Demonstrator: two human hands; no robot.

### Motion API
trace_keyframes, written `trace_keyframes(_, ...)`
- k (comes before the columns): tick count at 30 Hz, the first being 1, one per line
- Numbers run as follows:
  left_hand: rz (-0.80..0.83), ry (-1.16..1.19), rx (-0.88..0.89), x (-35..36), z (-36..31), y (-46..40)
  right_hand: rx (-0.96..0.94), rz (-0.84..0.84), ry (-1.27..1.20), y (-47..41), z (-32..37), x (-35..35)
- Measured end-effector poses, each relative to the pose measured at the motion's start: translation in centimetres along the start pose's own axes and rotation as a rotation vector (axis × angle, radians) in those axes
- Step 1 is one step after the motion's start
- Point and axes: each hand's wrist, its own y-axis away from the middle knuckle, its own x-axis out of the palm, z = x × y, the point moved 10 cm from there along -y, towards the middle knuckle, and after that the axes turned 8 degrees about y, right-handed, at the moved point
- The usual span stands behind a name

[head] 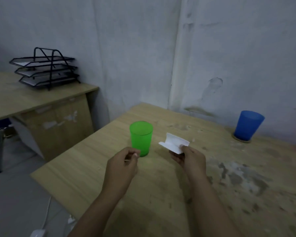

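A person is standing over a worn wooden table (161, 194), working with both hands just above its surface. The left hand (125, 162) is pinching a thin stick (131, 157) with a pale tip between curled fingertips, and the tip is pointing toward a green cup (141, 138) standing upright just beyond it. The right hand (190, 158) is gripping a white folded piece (173, 142), perhaps paper or a small open packet, by its near edge, thumb on top; it is hanging in the air just right of the green cup. A blue cup (249, 124) is sitting on a round coaster (236, 138) well apart at the far right, and a black wire tray stack (44, 67) is resting on a second desk (15, 96) to the left. The picture is slightly blurred, so what the stick is cannot be told. The likely risks: the stick is being held by very little, so it could slip and drop beside the cup; a knuckle brushing the light cup could tip it; and the white piece, gripped at one edge only, could sag or spill whatever it is holding.
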Motion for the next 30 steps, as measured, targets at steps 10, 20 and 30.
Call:
trace_keyframes(10, -0.013, -0.192, -0.022, -3.8, 5.7, -9.2, -0.162, -0.357, -0.025, 2.4, 0.3, 3.2)
trace_keyframes(20, 0.177, 0.016, 0.080, 0.7, 6.2, -12.2, -0.184, -0.208, -0.013, 0.0, 0.0, 4.8)
trace_keyframes(30, 0.733, -0.083, 0.039, 4.5, 6.7, -9.8, -0.194, -0.138, 0.006, -1.0, -0.7, 5.8)
